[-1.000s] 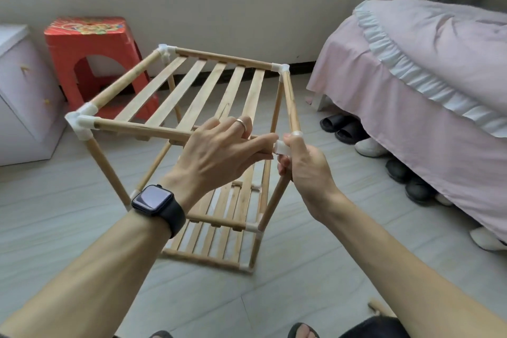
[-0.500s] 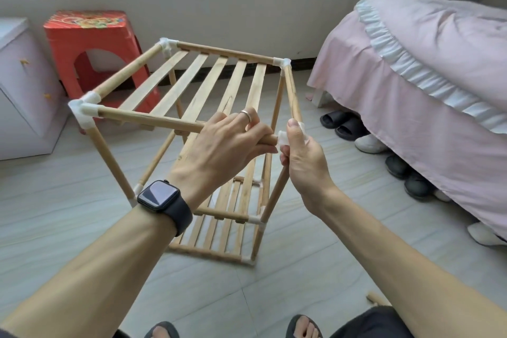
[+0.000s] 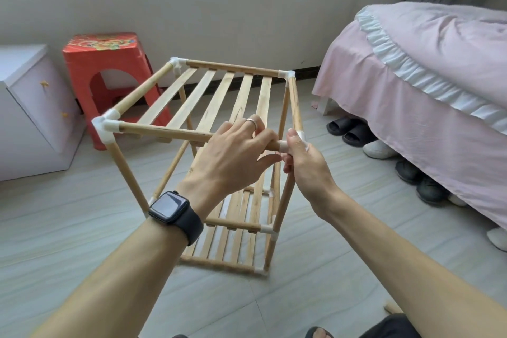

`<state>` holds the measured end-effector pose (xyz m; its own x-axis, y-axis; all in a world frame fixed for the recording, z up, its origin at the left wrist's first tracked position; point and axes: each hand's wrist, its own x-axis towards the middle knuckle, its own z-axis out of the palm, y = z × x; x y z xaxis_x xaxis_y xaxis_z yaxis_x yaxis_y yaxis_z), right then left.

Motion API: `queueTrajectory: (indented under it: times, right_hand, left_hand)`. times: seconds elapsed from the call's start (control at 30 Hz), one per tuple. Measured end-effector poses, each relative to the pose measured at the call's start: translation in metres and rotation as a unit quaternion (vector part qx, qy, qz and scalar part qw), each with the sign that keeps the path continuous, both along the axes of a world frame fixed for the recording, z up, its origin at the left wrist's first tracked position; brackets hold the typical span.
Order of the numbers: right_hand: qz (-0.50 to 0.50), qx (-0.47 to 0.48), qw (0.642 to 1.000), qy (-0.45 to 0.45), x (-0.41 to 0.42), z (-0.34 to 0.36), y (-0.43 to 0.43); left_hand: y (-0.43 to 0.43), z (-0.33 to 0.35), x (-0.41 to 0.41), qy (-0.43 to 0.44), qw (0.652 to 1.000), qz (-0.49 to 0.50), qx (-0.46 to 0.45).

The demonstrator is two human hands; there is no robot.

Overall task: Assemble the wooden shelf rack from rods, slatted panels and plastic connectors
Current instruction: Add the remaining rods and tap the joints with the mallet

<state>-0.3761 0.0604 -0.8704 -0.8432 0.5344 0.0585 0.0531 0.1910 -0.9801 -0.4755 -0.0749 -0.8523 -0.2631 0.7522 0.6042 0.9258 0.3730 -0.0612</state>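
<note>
Barely any shift since earlier frame: your left hand (image 3: 233, 156) still curls over near top rod (image 3: 164, 132), just beside your right hand (image 3: 304, 164). Right hand clamps white corner connector (image 3: 284, 145), thumb on top, fingers under. Rod end meets connector. Shelf rack (image 3: 277, 200) stands on floor (image 3: 68, 214), below and beyond both hands. Top slatted panel (image 3: 208, 101) runs away from fingertips. Red stool (image 3: 104, 68) beyond left hand, bed (image 3: 411, 77) out past right hand.
</note>
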Motion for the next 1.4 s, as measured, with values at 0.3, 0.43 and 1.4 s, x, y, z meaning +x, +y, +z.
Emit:
queueTrajectory:
  times: [0.3,0.43,1.4]
  right_hand:
    - [-0.052,-0.027,0.998,0.010,-0.016,-0.006,0.014]
    - [-0.032,-0.127,0.991,0.025,-0.022,0.000,0.026]
    - [-0.053,-0.168,0.984,-0.021,-0.022,0.021,0.080]
  left_hand:
    - [-0.130,0.019,-0.111,-0.261,0.860,0.403,0.171]
    - [-0.138,0.023,-0.128,-0.638,0.685,0.228,0.267]
    - [-0.089,0.022,-0.095,-0.698,0.605,0.209,0.320]
